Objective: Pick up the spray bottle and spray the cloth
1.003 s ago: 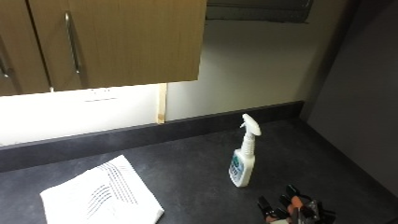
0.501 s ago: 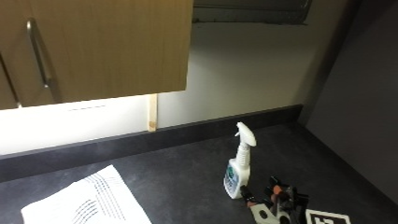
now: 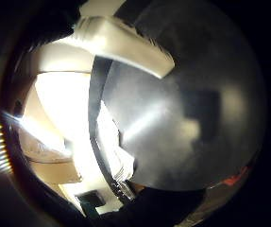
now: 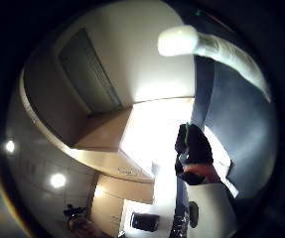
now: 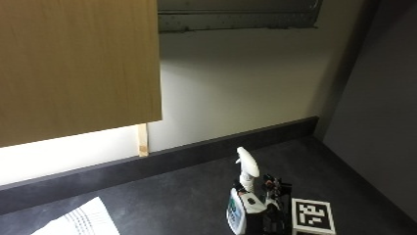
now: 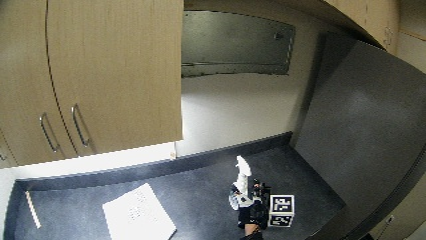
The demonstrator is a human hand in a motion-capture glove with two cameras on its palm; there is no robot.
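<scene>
My right hand in the black glove is at the spray bottle, right against its side on the dark countertop. Bottle stands upright, white trigger head on top, label on the body facing away from my hand. In the outside view my fingers look pressed up to the bottle's lower body and neck, but I cannot tell whether they are curled round it or just beside it, the glove is too dark and partly cut off at the edge. Wide outside view shows the same: hand touching the bottle, bottle's base on the counter. The cloth, white with faint dark stripes, lies flat on the counter well apart from my fingers, off on the far side of the bottle from my hand; only its corner shows in the closer outside view. Thumb side palm view: the bottle's white trigger head is close to my palm, a gloved finger sticks out in front of the bright wall, and the cloth shows pale beyond it. Little finger side palm view: the white bottle part fills the edge near my palm, dark counter behind it. Wooden wall cupboards hang above the counter, a dark side panel stands beyond my hand.
</scene>
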